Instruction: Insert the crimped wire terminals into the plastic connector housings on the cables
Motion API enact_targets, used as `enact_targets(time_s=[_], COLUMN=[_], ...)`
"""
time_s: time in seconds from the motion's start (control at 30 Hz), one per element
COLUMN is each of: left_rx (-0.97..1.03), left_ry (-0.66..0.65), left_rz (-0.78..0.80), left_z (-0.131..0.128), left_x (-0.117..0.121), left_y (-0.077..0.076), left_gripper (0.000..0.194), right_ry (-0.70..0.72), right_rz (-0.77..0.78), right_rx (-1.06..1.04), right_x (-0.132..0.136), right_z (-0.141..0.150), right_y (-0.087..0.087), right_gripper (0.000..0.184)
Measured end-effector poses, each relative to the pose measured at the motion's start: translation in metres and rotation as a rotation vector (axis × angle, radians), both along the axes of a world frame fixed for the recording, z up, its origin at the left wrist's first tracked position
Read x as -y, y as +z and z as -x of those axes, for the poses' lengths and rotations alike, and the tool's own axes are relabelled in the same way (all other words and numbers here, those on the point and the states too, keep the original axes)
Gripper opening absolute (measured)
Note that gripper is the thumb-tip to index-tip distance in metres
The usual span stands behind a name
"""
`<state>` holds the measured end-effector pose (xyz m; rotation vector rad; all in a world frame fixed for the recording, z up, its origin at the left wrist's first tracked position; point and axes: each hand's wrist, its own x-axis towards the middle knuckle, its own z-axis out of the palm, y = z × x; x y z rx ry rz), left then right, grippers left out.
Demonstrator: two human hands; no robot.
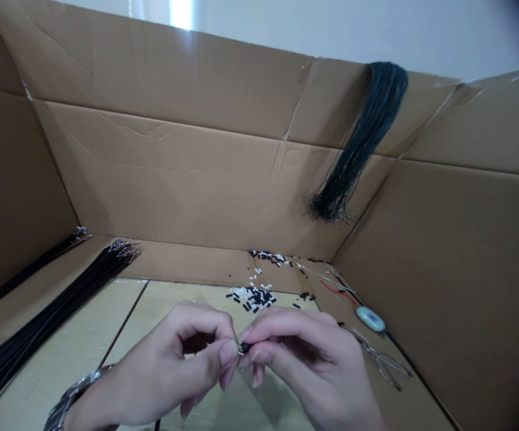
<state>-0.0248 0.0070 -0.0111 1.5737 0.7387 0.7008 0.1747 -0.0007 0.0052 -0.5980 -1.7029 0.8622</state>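
Observation:
At the bottom centre my two hands meet, fingertips almost touching. My right hand [317, 365] is closed in a pinch on a small black piece [245, 347]. A tiny shiny metal bit shows at the end of that piece, against my left fingertips. Thumb and forefinger of my left hand [173, 365] are pressed together there; what lies between them is hidden. Just beyond the hands is a loose pile of small black and white tube-like pieces [254, 297]. A metal-banded watch [73, 398] circles my left wrist.
Cardboard walls [173, 173] enclose the work surface. Bundled black wires [61, 317] with bare ends lie left, a thinner bundle [30, 272] behind. Dark green strands [367, 137] hang over the back wall. On the right are a pale oval object [370, 319] and a scissor-like metal tool [385, 359].

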Motion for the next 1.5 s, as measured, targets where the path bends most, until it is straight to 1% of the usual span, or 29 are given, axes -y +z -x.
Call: enact_targets(time_s=[0.13, 0.2, 0.27, 0.37, 0.5, 0.57, 0.63, 0.8, 0.87, 0.97, 1.13, 1.23, 1.37, 1.5], left_rx=[0.006, 0.023, 0.033, 0.023, -0.014, -0.023, -0.03, -0.063, -0.086, -0.121, -0.176, -0.228, -0.283, -0.393], left_ry=[-0.031, -0.024, -0.006, 0.012, 0.047, 0.055, 0.058, 0.041, 0.031, 0.054, 0.084, 0.099, 0.106, 0.118], left_rz=[0.041, 0.071, 0.079, 0.054, 0.01, -0.008, -0.014, -0.023, -0.044, -0.099, -0.126, -0.175, -0.205, -0.198], left_z=[0.0, -0.002, -0.003, -0.003, -0.001, -0.001, 0.0, 0.001, 0.001, 0.002, 0.004, 0.004, 0.003, 0.003], left_x=[-0.001, -0.002, -0.003, -0.002, 0.001, 0.002, 0.003, 0.007, 0.009, 0.011, 0.013, 0.014, 0.015, 0.016], left_y=[0.001, 0.002, 0.003, 0.005, 0.007, 0.006, 0.005, 0.007, 0.011, 0.016, 0.017, 0.018, 0.017, 0.01], left_gripper=[0.055, 0.055, 0.054, 0.054, 0.048, 0.045, 0.045, 0.047, 0.047, 0.045, 0.038, 0.035, 0.031, 0.029], right_ry=[0.175, 0.198, 0.163, 0.058, -0.107, -0.122, -0.12, -0.113, -0.11, -0.08, -0.01, 0.007, 0.014, -0.056], right_rz=[0.233, 0.275, 0.254, 0.13, -0.181, -0.317, -0.407, -0.518, -0.519, -0.476, -0.325, -0.233, -0.226, -0.229], right_rx=[-0.158, -0.2, -0.192, -0.117, 0.018, 0.024, 0.013, 0.015, 0.014, 0.022, 0.085, 0.149, 0.227, 0.416], right_x=[-0.002, -0.003, -0.003, -0.003, -0.005, -0.006, -0.006, -0.007, -0.007, -0.009, -0.013, -0.014, -0.013, -0.009], right_z=[0.004, 0.006, 0.007, 0.007, 0.006, 0.006, 0.007, 0.01, 0.01, 0.008, 0.0, -0.005, -0.01, -0.016], right_y=[-0.001, -0.003, -0.004, -0.005, -0.008, -0.012, -0.016, -0.022, -0.023, -0.021, -0.014, -0.011, -0.007, -0.005], right_gripper=[0.015, 0.015, 0.017, 0.018, 0.019, 0.027, 0.037, 0.045, 0.044, 0.036, 0.02, 0.014, 0.012, 0.015])
